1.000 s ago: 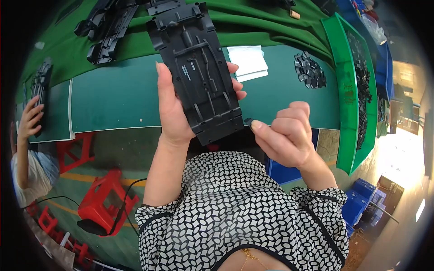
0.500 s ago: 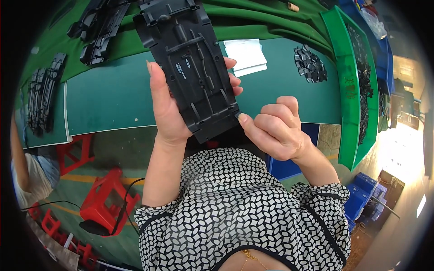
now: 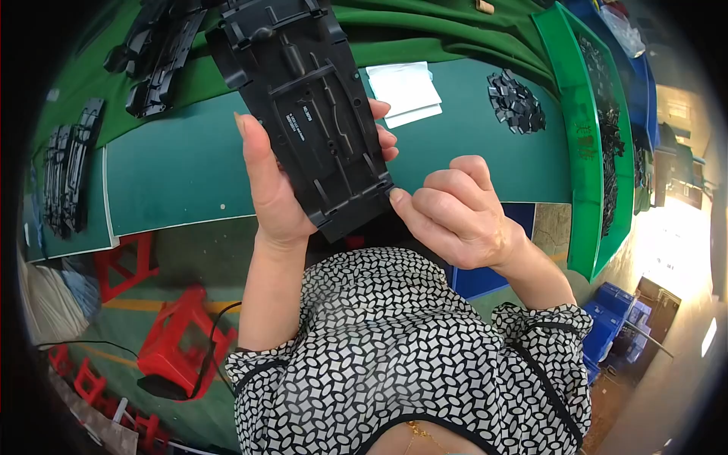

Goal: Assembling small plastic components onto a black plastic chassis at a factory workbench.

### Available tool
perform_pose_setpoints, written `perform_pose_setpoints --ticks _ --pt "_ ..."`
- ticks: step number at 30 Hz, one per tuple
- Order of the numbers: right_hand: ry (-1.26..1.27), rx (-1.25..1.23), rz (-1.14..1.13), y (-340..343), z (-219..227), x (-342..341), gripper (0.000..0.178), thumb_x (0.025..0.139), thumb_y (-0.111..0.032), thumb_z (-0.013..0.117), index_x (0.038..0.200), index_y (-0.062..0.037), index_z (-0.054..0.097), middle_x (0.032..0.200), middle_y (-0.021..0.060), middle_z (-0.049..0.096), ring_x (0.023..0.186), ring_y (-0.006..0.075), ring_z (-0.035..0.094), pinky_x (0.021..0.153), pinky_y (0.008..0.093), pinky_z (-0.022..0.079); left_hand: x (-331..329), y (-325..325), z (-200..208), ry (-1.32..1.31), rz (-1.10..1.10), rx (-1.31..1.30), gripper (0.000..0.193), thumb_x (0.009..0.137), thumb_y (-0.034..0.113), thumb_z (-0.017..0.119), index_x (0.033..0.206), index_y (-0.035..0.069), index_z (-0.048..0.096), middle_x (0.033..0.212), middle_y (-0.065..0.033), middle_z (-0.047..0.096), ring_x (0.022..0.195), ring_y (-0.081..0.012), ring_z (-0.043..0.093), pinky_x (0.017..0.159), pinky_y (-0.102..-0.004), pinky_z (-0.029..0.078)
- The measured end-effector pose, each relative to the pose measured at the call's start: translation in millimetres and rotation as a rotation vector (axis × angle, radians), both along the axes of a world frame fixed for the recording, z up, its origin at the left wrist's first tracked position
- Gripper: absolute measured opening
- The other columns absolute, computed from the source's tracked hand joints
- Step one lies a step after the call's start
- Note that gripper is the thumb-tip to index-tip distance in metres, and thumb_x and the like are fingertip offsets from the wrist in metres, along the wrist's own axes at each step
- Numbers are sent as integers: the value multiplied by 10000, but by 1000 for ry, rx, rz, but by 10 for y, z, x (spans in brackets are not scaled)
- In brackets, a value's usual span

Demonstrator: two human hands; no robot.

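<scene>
A long black moulded plastic panel [image 3: 307, 125], with ribs and small pale print, is held up tilted above the table's near edge. My left hand [image 3: 273, 186] is wrapped round it from beneath, thumb along its left edge and fingertips showing past its right edge. At the panel's lower right corner, my right hand [image 3: 459, 216] is closed, with thumb and bent index finger pinching a small black clip [image 3: 388, 191] against the edge. Most of that clip is hidden by the fingertips.
White paper sheets [image 3: 404, 92] and a pile of small black clips [image 3: 517, 102] lie on the green table [image 3: 182, 171]. A green bin [image 3: 582, 174] of black parts stands at right. More black panels [image 3: 72, 167] rest at left. A red stool [image 3: 176, 341] stands below.
The panel and both hands have shifted slightly left in the picture. My right hand stays pinched at the same corner. The person's arm at the far left has moved out of view.
</scene>
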State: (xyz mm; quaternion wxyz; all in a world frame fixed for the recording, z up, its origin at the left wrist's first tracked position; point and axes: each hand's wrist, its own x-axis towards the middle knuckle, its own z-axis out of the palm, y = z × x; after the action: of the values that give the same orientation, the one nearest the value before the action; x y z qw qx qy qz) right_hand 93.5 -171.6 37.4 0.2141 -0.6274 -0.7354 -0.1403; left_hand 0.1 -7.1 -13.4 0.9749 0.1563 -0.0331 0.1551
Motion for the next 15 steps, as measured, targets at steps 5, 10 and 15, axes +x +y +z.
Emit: perform_pose_setpoints --ticks 5,10,15 --pt "18 -2 5 13 2 -10 279 579 -53 680 852 0 666 762 3 497 716 154 511 683 306 388 -3 -4 6 -14 -3 -10 906 829 743 249 1296 -23 375 1183 -222 508 957 -311 593 833 -501 496" --pt "8 -3 6 15 -16 -13 283 578 -55 676 855 3 668 765 3 495 716 153 509 672 305 384 -7 -18 16 -8 7 1 919 825 751 228 1287 -29 383 1171 -222 517 946 -310 598 824 -497 500" --pt "10 45 27 10 -33 -32 276 579 -50 679 850 1 673 767 -5 492 714 146 504 644 294 366 -3 -9 -7 -28 14 -1 932 823 756 212 1271 -40 394 1167 -226 519 931 -310 602 812 -495 503"
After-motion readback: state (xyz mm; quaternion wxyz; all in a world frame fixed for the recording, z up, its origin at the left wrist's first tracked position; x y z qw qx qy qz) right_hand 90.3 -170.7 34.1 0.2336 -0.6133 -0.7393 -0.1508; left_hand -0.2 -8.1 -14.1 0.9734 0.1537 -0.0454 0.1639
